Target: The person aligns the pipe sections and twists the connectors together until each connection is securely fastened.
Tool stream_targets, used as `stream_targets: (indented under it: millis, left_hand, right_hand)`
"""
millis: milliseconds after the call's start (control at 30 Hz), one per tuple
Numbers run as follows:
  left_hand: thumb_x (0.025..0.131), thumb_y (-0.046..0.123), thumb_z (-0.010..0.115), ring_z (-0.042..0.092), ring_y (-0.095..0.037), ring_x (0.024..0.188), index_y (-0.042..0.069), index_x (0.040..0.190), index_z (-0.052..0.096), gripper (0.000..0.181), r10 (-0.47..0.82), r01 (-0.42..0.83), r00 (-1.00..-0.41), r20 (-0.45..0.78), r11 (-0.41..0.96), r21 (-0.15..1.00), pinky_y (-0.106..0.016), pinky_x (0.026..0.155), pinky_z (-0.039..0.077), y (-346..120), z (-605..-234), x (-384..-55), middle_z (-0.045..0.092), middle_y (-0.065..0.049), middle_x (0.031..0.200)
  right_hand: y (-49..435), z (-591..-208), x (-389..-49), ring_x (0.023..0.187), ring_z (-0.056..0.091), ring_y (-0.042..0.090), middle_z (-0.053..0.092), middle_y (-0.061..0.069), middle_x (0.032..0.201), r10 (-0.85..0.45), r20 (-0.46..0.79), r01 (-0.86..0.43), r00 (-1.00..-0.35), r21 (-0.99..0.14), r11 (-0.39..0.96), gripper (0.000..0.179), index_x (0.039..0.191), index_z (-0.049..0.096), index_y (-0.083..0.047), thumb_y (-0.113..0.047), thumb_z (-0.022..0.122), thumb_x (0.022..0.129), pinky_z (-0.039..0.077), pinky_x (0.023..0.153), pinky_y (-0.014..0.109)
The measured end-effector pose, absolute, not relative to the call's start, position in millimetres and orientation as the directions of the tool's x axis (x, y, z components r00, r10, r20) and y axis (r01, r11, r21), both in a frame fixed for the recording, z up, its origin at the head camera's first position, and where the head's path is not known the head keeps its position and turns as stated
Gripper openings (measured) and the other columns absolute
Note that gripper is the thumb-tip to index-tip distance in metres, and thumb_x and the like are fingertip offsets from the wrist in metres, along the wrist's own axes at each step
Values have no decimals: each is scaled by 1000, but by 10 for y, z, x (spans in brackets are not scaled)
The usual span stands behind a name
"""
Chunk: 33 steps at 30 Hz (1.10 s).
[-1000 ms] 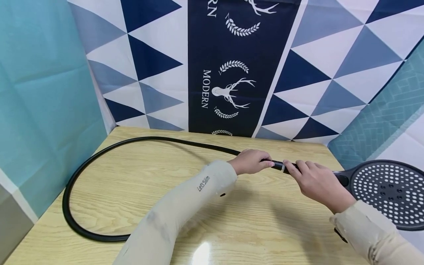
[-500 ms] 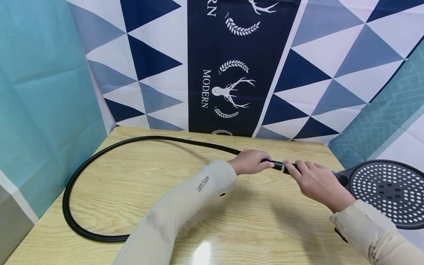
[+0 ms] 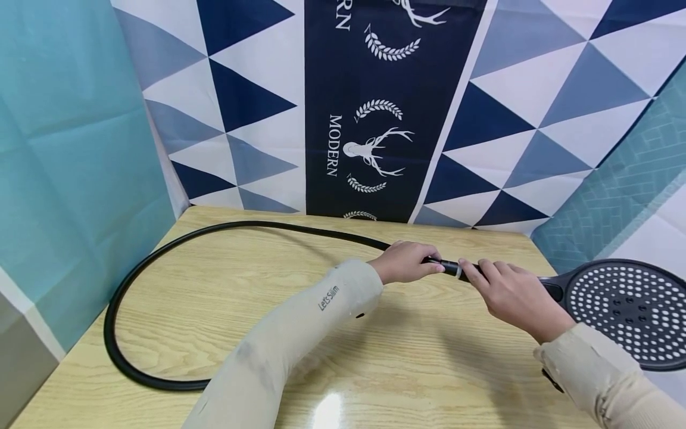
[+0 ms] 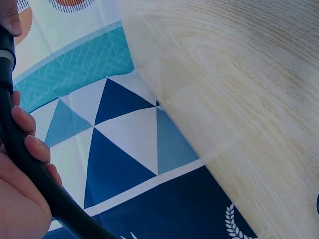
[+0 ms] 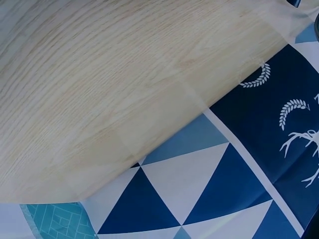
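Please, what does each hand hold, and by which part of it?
The left hand grips the black hose near the pale ring; the right hand grips the shower head by its handle.

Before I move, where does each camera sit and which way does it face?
Head: on the head, facing forward and down at hose, shower head, table and backdrop; left grip, right grip and sleeves show.
Left wrist: on that wrist, facing hose, table and backdrop at a tilt; left grip and part of the right grip show.
Right wrist: on that wrist, facing table and backdrop at a tilt; no grip clearly shows.
Head and left wrist share the hose, left grip and right grip.
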<state>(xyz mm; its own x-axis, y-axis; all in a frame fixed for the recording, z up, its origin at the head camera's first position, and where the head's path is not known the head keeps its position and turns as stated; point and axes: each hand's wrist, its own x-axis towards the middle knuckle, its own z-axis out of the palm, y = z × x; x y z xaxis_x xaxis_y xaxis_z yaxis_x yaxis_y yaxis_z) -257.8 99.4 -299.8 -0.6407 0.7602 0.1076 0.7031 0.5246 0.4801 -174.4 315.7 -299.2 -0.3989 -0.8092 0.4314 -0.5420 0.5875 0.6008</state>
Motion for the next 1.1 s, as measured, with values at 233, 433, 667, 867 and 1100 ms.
stream_targets:
  millis: [233,433,667,867,1100]
  left_hand:
    - [99,34,57,53,-6,80,18,113,67,24,744,714,-651,151,532,455,-24,83,39,990,-3000,-2546,62,11,87]
    - [97,33,60,54,-5,80,18,110,67,21,742,741,-638,206,518,428,-24,83,40,983,-3006,-2543,63,11,87]
    - [106,26,40,52,-9,83,12,100,65,29,805,763,-578,133,476,437,-26,82,38,993,-3011,-2560,56,4,85]
    - [105,28,43,51,-8,80,14,102,67,28,790,765,-596,141,505,400,-25,79,38,1005,-2998,-2551,55,7,82]
    - [103,32,48,52,-6,77,16,105,70,27,785,766,-601,151,513,387,-23,75,38,1012,-2967,-2524,58,9,82]
  right_hand:
    - [3153,-2974,-1731,52,53,24,55,20,78,-807,449,-535,-384,604,591,53,114,60,6,-18,13,109,49,46,36]
    - [3149,-2967,-1733,53,53,25,56,21,78,-806,464,-534,-367,604,591,51,113,60,7,-17,15,109,49,46,36]
    - [3155,-2976,-1714,52,53,25,56,21,78,-813,461,-530,-355,617,581,53,112,62,6,-16,15,109,49,46,37]
    - [3149,-2977,-1714,53,53,25,56,21,79,-814,463,-531,-350,618,580,52,112,62,6,-16,15,109,49,46,37]
    - [3153,-2988,-1705,52,52,26,56,22,78,-806,490,-535,-331,606,588,51,111,63,7,-16,17,109,48,45,37]
